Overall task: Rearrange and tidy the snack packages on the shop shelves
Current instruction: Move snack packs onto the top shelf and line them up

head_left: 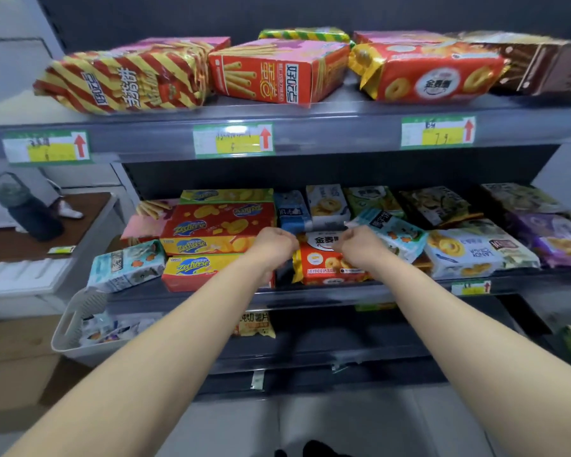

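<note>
On the middle shelf (310,293) lies a red cookie bag (323,263) with ring biscuits printed on it. My left hand (272,244) grips its left side and my right hand (360,244) grips its right side, fingers curled over the top edge. Red and yellow Zecheese boxes (218,224) are stacked to the left. A light blue bag (394,232) lies tilted just right of my right hand. A matching red cookie bag (432,75) sits on the top shelf (310,127).
The top shelf also holds a striped bag (122,82), an orange stick-biscuit box (271,72) and a brown box (541,67). Several cookie bags (468,250) fill the middle shelf's right side. A grey basket (80,324) of small packs hangs lower left.
</note>
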